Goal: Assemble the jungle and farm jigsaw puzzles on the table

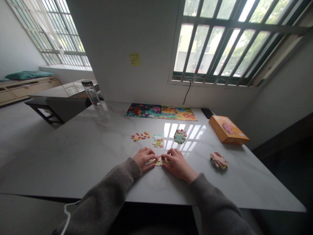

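The left piece (153,161) is held between thumb and fingers of the left hand (146,160), and the right piece (166,160) is held likewise by the right hand (178,163). Both are laid flat near the middle of the table's (80,156) front edge, side by side; whether they are interlocked cannot be told, as both are partly covered. Just beyond, a single piece (158,140) is flanked by a pair (140,136) on its left and a small pile (180,136) on its right. Towards the right edge, a larger pile (219,161) is seen, with an orange box (228,129) set farther back along that edge. By the back edge, a dark picture (143,111) and a yellow picture (179,113) are laid edge to edge, with a phone (207,113) to their right. Near the back left corner, a bottle (92,93) is stood
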`<state>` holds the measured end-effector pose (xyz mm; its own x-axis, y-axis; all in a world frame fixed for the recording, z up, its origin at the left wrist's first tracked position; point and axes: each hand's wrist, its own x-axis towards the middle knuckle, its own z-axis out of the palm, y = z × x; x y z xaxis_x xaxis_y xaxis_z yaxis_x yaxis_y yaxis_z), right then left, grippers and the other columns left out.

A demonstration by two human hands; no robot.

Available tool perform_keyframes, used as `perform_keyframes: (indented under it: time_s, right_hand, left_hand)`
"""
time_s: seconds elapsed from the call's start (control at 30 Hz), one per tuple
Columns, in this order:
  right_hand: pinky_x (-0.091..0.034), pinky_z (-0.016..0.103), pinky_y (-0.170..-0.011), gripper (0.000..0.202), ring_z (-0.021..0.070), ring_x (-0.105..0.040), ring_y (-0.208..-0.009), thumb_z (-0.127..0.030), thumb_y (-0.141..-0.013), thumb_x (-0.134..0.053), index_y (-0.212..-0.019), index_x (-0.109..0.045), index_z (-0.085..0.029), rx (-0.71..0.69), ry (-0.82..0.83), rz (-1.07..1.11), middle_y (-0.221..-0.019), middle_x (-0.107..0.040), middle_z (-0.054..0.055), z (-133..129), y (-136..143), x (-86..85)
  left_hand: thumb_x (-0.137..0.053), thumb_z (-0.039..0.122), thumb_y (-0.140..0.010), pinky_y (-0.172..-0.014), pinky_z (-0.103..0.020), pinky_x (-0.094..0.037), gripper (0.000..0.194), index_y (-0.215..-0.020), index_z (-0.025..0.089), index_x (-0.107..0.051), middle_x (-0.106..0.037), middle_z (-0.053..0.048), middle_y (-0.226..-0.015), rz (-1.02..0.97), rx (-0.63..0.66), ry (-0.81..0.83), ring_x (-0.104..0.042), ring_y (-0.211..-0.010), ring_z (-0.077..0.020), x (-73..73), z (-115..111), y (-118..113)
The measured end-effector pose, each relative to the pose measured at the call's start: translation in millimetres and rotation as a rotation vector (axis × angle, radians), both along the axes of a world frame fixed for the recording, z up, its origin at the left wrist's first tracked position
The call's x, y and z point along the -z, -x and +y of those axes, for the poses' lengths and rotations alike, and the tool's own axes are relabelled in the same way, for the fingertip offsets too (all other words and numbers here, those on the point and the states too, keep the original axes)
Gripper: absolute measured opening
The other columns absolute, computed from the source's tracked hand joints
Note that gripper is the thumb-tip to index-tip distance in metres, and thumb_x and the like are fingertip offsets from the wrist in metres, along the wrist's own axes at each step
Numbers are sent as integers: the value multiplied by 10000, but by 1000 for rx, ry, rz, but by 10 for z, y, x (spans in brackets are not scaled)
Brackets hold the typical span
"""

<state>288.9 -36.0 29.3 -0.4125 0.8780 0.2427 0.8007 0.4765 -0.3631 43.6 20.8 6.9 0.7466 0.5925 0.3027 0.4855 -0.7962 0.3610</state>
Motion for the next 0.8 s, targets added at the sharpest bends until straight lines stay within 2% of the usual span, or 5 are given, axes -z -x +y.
perform_keyframes:
  time_s: [0.1, 0.33, 0.47, 0.67, 0.8]
  right_hand:
    - [-446, 401, -927, 275, 244, -507, -1016, -307, -872, -713, -1145, -679, -294, -11, 14, -6, -1060, -573, 63, 0, -3, -8]
    - [-456, 416, -927, 298, 249, -508, -1023, -318, -875, -711, -1168, -667, -287, -20, 12, -10, -1074, -577, 70, -12, 2, 14]
    - [-484, 426, -923, 353, 254, -525, -1017, -320, -898, -669, -1246, -626, -279, -36, -45, 99, -1076, -578, 83, 48, -59, 31]
    - [-477, 478, -934, 305, 292, -531, -1022, -259, -922, -538, -1210, -634, -233, 245, -273, 206, -1057, -564, 108, 431, -553, 111]
    - [-471, 480, -927, 448, 303, -508, -996, -288, -866, -589, -1303, -580, -190, 391, -311, 125, -1029, -525, 113, 679, -833, 215]
  left_hand:
    - [-675, 323, -886, -886, -394, -415, 283, -1168, 298, -687, -633, -49, -1103, 18, -5, -34, -526, -1015, -245, 31, 4, -1]
    - [-627, 361, -922, -856, -378, -412, 197, -1089, 310, -718, -623, -51, -1089, 42, -15, -87, -510, -999, -237, 88, -6, -37]
    - [-626, 359, -912, -843, -380, -413, 200, -1085, 310, -712, -618, -53, -1077, 50, -48, -97, -507, -985, -239, 81, -36, -65]
    - [-615, 375, -922, -857, -386, -410, 203, -1084, 314, -719, -628, -56, -1088, 24, -56, -76, -516, -989, -240, 81, -53, -99]
    - [-615, 369, -927, -874, -392, -399, 205, -1097, 322, -718, -645, -51, -1105, 23, -27, -62, -521, -1020, -246, 72, -58, -123]
